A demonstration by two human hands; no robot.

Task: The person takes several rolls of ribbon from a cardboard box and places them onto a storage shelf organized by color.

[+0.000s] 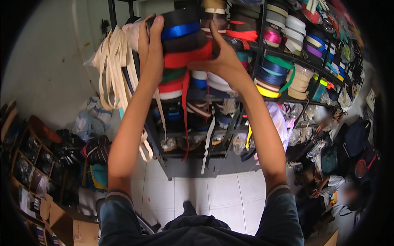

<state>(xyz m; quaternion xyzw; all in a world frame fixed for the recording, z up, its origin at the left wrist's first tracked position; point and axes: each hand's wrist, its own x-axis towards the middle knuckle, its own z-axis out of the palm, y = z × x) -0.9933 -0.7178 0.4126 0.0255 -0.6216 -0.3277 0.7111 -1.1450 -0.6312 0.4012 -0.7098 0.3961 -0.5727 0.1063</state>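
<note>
Both my arms reach up to a stack of ribbon rolls on a black metal shelf. My left hand [154,51] presses on the left side of the stack, thumb up beside the blue ribbon roll [180,30]. My right hand [225,59] wraps the right side, its fingers across the red ribbon roll [180,58] and its thumb raised. Between my hands, dark rolls lie above and below the blue one. Under the red roll sit green, red and white rolls [170,86]. A loose red strip [185,110] hangs down from there. The far side of the stack is hidden.
Cream webbing strips [113,67] hang at the shelf's left end. More ribbon rolls [273,71] fill the shelves to the right. An opened cardboard box [67,219] stands at lower left. Two people, partly blurred, are at the far right. White floor tiles [191,194] lie below me.
</note>
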